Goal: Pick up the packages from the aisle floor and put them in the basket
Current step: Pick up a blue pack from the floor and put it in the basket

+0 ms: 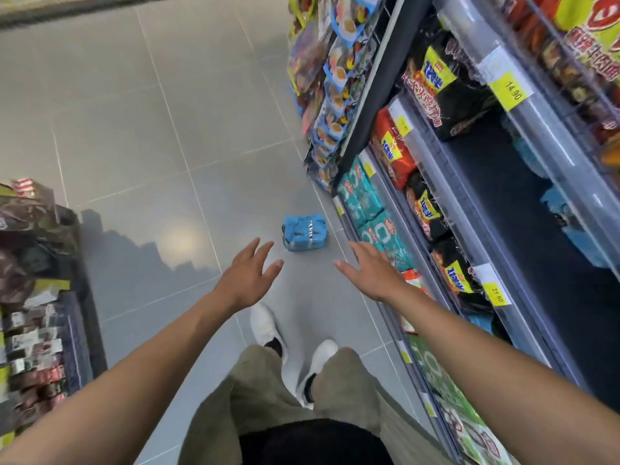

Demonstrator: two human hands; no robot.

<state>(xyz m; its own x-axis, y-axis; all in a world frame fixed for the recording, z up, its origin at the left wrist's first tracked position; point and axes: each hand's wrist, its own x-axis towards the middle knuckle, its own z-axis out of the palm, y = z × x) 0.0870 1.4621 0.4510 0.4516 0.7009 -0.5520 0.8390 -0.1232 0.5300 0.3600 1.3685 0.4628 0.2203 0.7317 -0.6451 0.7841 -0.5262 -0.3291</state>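
While the left hand [250,271] and right hand [369,270] hung spread and empty, the pack [304,232] lay on the floor [167,129] just beside the shelf [372,92]. A hasty reach risked knocking shelf stock down or sliding the pack away. No basket was in view.

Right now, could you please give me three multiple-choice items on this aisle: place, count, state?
1. Where is the blue package? A) on the floor by the right-hand shelf B) on a shelf C) in a hand
2. Packages on the floor? A) three B) one C) five
3. Left hand and right hand: A) fists B) gripping the package C) open, empty
Answers: 1 A, it lies at the shelf's foot; 2 B, only the blue one shows; 3 C, fingers spread, short of it.
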